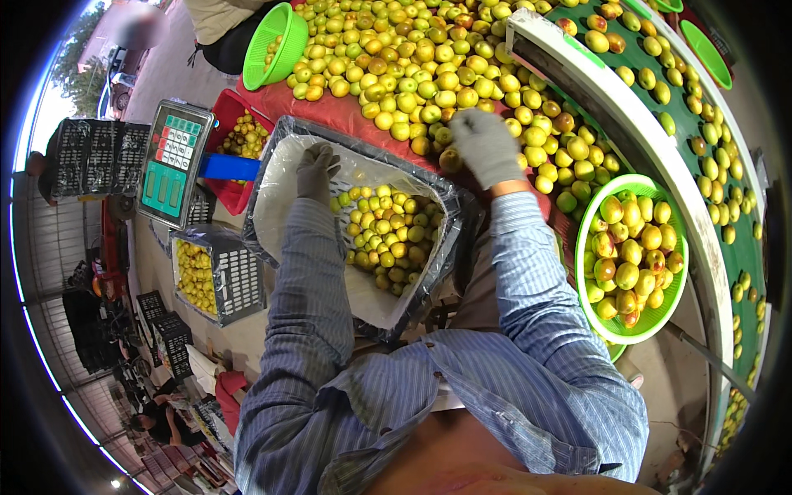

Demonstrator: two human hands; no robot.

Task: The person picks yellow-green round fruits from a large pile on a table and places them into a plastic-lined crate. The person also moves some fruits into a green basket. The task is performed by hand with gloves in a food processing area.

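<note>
Both my hands wear grey gloves. My left hand (317, 172) is over the far left part of a plastic-lined black crate (281, 167); its fingers are bent, and whether it holds anything cannot be told. Yellow-green jujube-like fruits (387, 229) lie in the crate, mostly towards its right side. My right hand (486, 147) rests at the near edge of a large heap of the same kind of fruit (427, 68) on a red cloth (334, 114). Its fingers are curled downward among the fruits, and their tips are hidden.
A green basket of reddish-yellow fruit (684, 272) stands at right, beside a white-railed green conveyor (680, 133). At left are a scale display (175, 164), a red bin (226, 197) and a filled crate (238, 278). A green basket (297, 46) and another person (223, 21) are beyond.
</note>
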